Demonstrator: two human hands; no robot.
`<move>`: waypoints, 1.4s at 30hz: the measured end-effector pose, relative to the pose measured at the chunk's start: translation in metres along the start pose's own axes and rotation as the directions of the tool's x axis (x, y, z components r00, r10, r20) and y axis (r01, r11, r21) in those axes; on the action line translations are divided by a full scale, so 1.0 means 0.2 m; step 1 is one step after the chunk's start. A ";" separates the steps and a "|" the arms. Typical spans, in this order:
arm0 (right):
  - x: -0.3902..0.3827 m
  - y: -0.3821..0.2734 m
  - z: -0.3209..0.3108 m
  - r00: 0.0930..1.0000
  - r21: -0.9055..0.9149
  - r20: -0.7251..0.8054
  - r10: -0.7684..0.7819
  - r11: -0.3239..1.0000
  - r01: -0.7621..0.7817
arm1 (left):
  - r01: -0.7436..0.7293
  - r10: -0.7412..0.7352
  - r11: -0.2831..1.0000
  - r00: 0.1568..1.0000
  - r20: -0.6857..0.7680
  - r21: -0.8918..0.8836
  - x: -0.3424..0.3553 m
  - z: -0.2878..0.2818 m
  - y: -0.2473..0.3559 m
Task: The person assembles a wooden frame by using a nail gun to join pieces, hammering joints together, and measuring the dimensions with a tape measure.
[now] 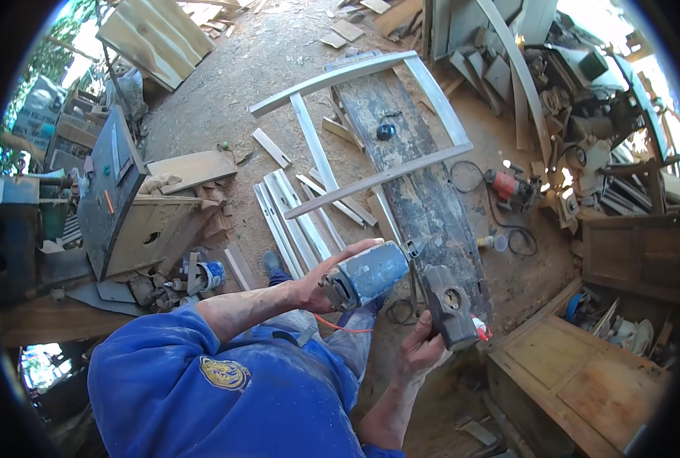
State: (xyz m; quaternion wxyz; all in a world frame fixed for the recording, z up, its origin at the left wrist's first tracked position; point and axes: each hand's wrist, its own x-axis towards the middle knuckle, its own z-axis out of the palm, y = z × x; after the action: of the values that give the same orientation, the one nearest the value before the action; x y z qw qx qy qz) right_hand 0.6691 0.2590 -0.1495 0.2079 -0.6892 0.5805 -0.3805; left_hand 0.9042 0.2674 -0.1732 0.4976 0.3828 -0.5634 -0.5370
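My left hand point(309, 288) grips a blue-grey metal tool point(369, 271) with a bracket at its near end, held low in front of my body. My right hand point(420, 347) holds a dark block-shaped tool point(454, 320) with a round recess, possibly a hand plane, over the near end of a long weathered wooden bench point(439, 229). A small red-and-white object point(482, 328) shows beside that block. Beyond both hands, a light wooden frame point(309, 91) lies across the bench, with a small dark object point(386, 131) inside it.
Loose wood strips point(286, 221) lie on the floor left of the bench. A red power tool point(505, 185) and cable lie right. Wooden boxes and panels point(111, 198) stand left, cabinet doors point(576, 374) at lower right, scrap piles point(584, 107) at upper right.
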 end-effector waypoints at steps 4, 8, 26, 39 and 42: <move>0.03 -0.09 0.02 0.999 0.015 0.044 0.001 1.000 -0.002 | 0.032 -0.032 0.999 0.999 0.003 -0.026 -0.02 0.01 0.09; -0.06 -0.10 -0.01 0.996 -0.009 -0.091 0.001 1.000 -0.001 | -0.014 0.015 0.996 1.000 -0.013 0.089 -0.09 0.01 0.09; -0.06 -0.08 -0.04 0.995 0.055 -0.071 0.076 0.996 -0.072 | 0.052 -0.043 0.978 0.998 -0.049 0.202 -0.21 0.06 0.09; -0.11 -0.08 0.00 0.989 0.025 -0.130 -0.068 0.997 0.072 | 0.099 -0.100 0.979 0.995 -0.003 0.178 -0.18 0.06 0.10; -0.02 -0.01 0.01 0.974 -0.248 0.209 -0.089 0.959 0.140 | 0.124 -0.125 0.984 0.992 0.000 0.128 -0.19 0.08 0.14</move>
State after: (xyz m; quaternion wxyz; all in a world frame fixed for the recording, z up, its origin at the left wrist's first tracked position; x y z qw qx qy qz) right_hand 0.6724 0.2631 -0.1500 0.1489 -0.7771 0.5612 -0.2428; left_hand 0.8998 0.3117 -0.1508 0.4353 0.4461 -0.5738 -0.5313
